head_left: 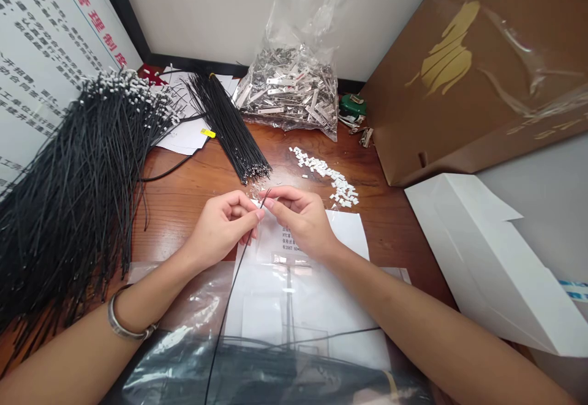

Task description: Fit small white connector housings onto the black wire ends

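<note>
Both hands meet on one black wire (234, 276) over the sheet's (349, 233) far edge. Left hand (220, 224) is closed and pinches the wire below its tip. Right hand (301, 218) is closed on the tip; can't tell if it also holds a clip. Clips (328, 175) lie just beyond the sheet. My read: tip work, needs a steady pinch and fine alignment.

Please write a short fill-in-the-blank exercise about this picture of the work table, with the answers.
The left hand and the right hand pinch one thin ____ wire.
The bracelet is on the ____ wrist.
The small loose pieces on the table are ____.
Missing words: black; left; white.
</note>
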Tool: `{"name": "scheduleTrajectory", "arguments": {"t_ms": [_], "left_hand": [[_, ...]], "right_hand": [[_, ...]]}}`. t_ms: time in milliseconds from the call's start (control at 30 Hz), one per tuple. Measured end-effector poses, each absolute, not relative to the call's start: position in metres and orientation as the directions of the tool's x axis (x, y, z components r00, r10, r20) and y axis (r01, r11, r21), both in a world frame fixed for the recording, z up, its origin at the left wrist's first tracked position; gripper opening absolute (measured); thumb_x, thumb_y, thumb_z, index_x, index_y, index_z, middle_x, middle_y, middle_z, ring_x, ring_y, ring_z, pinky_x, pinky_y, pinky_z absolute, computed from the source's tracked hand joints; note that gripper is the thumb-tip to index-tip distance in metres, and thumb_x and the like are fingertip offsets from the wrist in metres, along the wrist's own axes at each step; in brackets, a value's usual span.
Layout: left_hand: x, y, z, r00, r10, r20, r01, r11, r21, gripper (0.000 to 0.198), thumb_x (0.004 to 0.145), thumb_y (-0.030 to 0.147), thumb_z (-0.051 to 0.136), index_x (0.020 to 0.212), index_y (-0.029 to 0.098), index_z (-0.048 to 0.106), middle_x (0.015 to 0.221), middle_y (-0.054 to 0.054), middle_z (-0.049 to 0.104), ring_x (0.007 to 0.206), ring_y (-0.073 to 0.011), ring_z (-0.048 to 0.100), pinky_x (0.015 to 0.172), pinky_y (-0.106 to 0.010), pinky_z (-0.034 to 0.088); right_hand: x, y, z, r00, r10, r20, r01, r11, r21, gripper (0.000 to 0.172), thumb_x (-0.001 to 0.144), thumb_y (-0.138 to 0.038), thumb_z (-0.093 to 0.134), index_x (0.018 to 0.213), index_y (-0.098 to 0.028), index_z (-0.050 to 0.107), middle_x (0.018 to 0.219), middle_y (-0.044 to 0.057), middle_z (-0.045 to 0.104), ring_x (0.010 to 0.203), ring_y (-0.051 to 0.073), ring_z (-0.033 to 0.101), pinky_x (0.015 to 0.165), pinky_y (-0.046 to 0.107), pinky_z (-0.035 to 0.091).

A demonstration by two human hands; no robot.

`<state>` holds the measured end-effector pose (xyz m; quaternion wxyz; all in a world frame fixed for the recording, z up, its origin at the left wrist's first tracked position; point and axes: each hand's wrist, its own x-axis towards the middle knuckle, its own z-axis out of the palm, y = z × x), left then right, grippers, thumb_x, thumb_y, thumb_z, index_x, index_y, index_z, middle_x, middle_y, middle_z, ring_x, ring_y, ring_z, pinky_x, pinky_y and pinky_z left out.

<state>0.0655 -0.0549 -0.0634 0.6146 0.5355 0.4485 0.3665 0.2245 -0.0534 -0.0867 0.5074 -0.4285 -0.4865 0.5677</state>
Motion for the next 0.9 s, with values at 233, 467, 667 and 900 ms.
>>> {"name": "scheduleTrajectory", "arguments": {"t_ms": [233,467,667,900], "left_hand": [[0.0663,-0.0536,-0.0638,0.297,0.939,-0.172,0.019,0.174,0.985,0.020,0.076,0.026,0.068,0.066,0.016,0.054,0.047,0.004,0.058,0.040,-0.0072,0.051,0.041,-0.017,0.041],[0.0668,-0.0547,-0.0627,0.302,0.935,-0.186,0.050,0.179,0.983,0.019,0.075,0.030,0.071,0.074,0.015,0.060,0.049,0.003,0.061,0.041,-0.0080,0.051,0.042,-0.018,0.042],[0.0623,-0.0534,-0.0655,0.361,0.911,-0.201,0.004,0.214,0.977,0.040,0.079,0.035,0.068,0.111,0.012,0.062,0.067,-0.004,0.073,0.047,-0.0110,0.058,0.049,-0.022,0.048],[0.0618,-0.0536,-0.0650,0.392,0.902,-0.182,0.019,0.190,0.982,0.033,0.078,0.027,0.068,0.106,0.012,0.062,0.065,-0.001,0.069,0.049,-0.0090,0.054,0.050,-0.021,0.046]], "right_hand": [[0.2248,-0.0546,-0.0866,-0.108,0.994,0.014,-0.148,-0.002,-0.989,0.019,0.071,-0.035,0.075,0.077,-0.018,0.069,0.063,-0.002,0.060,0.050,0.007,0.041,0.045,0.023,0.029],[0.2240,-0.0543,-0.0860,-0.074,0.997,-0.020,-0.177,-0.033,-0.984,0.028,0.070,-0.043,0.076,0.074,-0.018,0.064,0.059,-0.004,0.055,0.047,0.006,0.038,0.043,0.023,0.028],[0.2226,-0.0517,-0.0891,0.063,0.994,-0.094,-0.291,-0.072,-0.954,0.031,0.068,-0.044,0.077,0.077,-0.019,0.060,0.059,-0.006,0.050,0.043,0.004,0.031,0.038,0.022,0.023],[0.2234,-0.0524,-0.0900,0.055,0.995,-0.082,-0.289,-0.063,-0.955,0.027,0.070,-0.040,0.077,0.076,-0.019,0.061,0.054,-0.007,0.046,0.042,0.005,0.032,0.039,0.022,0.023]]}}
